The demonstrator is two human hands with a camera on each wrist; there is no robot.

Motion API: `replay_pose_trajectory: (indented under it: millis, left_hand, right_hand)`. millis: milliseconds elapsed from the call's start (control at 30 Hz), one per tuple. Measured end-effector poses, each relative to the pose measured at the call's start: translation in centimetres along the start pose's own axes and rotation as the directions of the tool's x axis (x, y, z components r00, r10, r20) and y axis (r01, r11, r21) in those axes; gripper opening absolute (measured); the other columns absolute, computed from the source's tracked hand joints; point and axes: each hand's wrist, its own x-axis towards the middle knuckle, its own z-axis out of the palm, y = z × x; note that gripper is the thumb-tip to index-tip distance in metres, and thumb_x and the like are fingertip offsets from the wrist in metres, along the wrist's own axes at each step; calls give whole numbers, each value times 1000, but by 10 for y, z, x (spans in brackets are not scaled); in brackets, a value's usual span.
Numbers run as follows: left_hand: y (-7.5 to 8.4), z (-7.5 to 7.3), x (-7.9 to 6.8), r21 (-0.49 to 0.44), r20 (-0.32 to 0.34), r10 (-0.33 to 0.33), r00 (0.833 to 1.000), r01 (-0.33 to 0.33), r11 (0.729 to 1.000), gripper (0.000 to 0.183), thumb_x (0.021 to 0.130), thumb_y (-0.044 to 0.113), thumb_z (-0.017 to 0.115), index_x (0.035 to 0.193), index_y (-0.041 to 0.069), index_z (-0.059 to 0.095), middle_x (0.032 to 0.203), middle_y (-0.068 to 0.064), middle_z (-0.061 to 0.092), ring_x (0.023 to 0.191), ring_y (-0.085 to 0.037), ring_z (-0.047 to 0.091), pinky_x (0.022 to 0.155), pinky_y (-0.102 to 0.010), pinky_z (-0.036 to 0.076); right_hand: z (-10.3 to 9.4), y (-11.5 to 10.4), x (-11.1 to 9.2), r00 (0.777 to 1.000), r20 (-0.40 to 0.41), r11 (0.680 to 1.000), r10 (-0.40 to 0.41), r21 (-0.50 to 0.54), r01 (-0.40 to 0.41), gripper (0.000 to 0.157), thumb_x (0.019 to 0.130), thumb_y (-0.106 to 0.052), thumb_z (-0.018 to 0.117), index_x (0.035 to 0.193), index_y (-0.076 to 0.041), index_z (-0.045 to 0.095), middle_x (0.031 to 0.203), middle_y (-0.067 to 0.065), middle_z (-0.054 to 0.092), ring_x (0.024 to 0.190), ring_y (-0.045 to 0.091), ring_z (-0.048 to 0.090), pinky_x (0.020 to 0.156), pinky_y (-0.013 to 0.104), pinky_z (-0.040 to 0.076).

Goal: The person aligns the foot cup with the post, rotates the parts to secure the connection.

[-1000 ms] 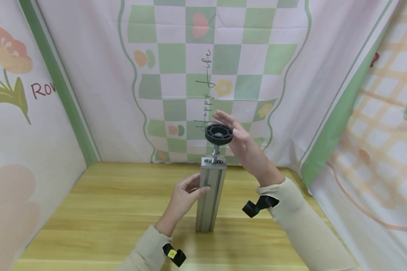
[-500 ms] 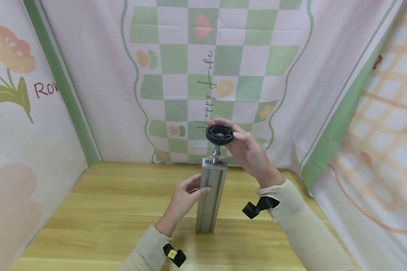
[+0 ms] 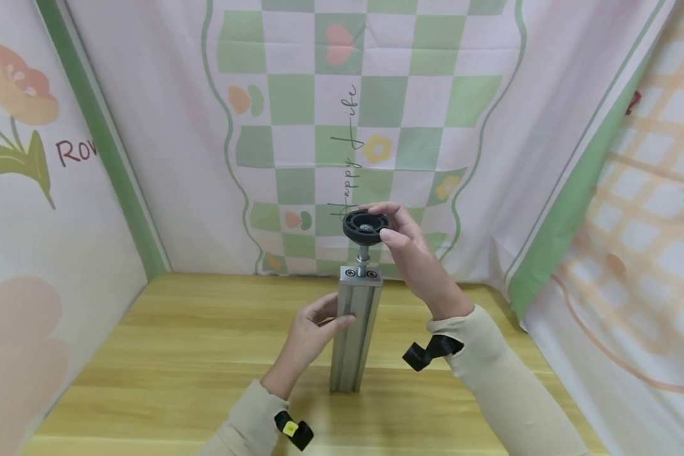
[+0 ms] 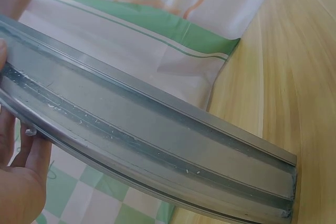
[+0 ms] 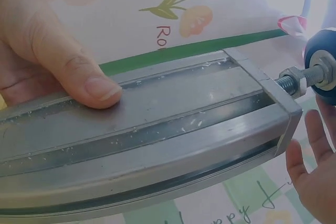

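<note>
Where the head camera looks down: a metal profile [image 3: 353,345] stands upright on the counter [image 3: 222,354], with a threaded stem [image 3: 363,256] and a black disc [image 3: 365,236] at its top
Left hand [image 3: 310,329]: clamped on the metal profile's side, thumb across the near face
Right hand [image 3: 413,253]: thumb and fingers clamped on the black disc's rim
Tipping: a sideways push up there could topple the tall, narrow piece if the left hand slackened
Left wrist view, foot: the lower end meets the counter; pale flecks [image 4: 52,107] lie along the groove, and such grit might loosen the grip
Right wrist view, nut [image 5: 291,81]: sits on the threaded stem beyond the end plate [image 5: 265,85]; its tightness I cannot tell, and off-axis force could bind the threads
</note>
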Motion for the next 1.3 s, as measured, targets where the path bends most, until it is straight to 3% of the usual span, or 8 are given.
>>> replay_pose_trajectory:
  millis: [167, 333, 433, 533, 633, 733, 1000, 1300]
  left_hand:
    - [1, 1, 0, -5, 0, 13, 1000, -13, 1000, 45, 90, 22, 78, 133, 13, 66, 112, -7, 72, 105, -20, 66, 93, -32, 54]
    - [1, 0, 0, -13, 4, 13, 1000, -13, 1000, 44, 90, 21, 78, 132, 16, 66, 112, -6, 72, 105, -20, 66, 92, -33, 54]
    - [2, 0, 0, -11, 5, 10, 1000, -10, 1000, 44, 90, 21, 78, 132, 15, 66, 113, -6, 71, 105, -21, 66, 93, -34, 54]
    - [2, 0, 0, -9, 2, 7, 1000, -7, 1000, 45, 90, 22, 78, 133, 13, 65, 113, -7, 71, 105, -21, 66, 93, -34, 54]
    - [1, 1, 0, -8, 1, 0, 1000, 0, 1000, 45, 90, 23, 78, 133, 13, 65, 113, -7, 71, 105, -21, 66, 94, -34, 54]
    - [1, 1, 0, -8, -1, -8, 1000, 8, 1000, 46, 90, 24, 78, 133, 13, 65, 112, -7, 71, 105, -20, 66, 94, -35, 53]
    - [0, 1, 1, 2, -13, -16, 1000, 16, 1000, 47, 88, 23, 80, 132, 14, 66, 110, -6, 72, 104, -20, 66, 95, -37, 53]
    - [1, 1, 0, 12, -16, -18, 1000, 18, 1000, 47, 88, 24, 80, 132, 14, 66, 110, -5, 72, 104, -20, 66, 95, -37, 53]
  right_hand:
    - [2, -5, -2, 997, -64, 995, 33, -90, -39, 33, 93, -19, 62, 123, -17, 48, 130, 17, 48, 113, 27, 54, 89, 29, 51]
    - [4, -10, -2, 995, -92, 981, 25, -191, -42, 57, 90, -28, 77, 136, -18, 46, 115, 11, 45, 95, 25, 50, 76, 27, 49]
    - [4, -10, -1, 996, -94, 958, -2, -285, -25, 71, 86, -38, 81, 144, -18, 44, 124, 9, 41, 102, 27, 46, 75, 30, 50]
    - [2, -9, 0, 998, -60, 948, 0, -318, -19, 76, 91, -52, 70, 151, -19, 38, 140, 7, 38, 123, 28, 43, 92, 42, 49]
    - [0, -7, 3, 999, 29, 978, 17, -207, -11, 76, 98, -59, 49, 156, -15, 29, 154, 10, 32, 139, 30, 34, 111, 57, 29]
    - [-4, -5, 7, 990, 136, 999, 33, -38, -28, 69, 103, -50, 30, 158, -9, 24, 161, 12, 27, 147, 31, 23, 118, 56, 12]
    - [-3, -4, 10, 967, 243, 956, 69, 261, -134, 60, 100, -28, 28, 154, -1, 28, 158, 21, 33, 147, 38, 25, 117, 45, 25]
    - [-4, 3, 8, 982, 180, 940, 65, 318, -121, 46, 97, -29, 48, 139, -11, 46, 143, 14, 49, 130, 27, 49, 110, 37, 35]
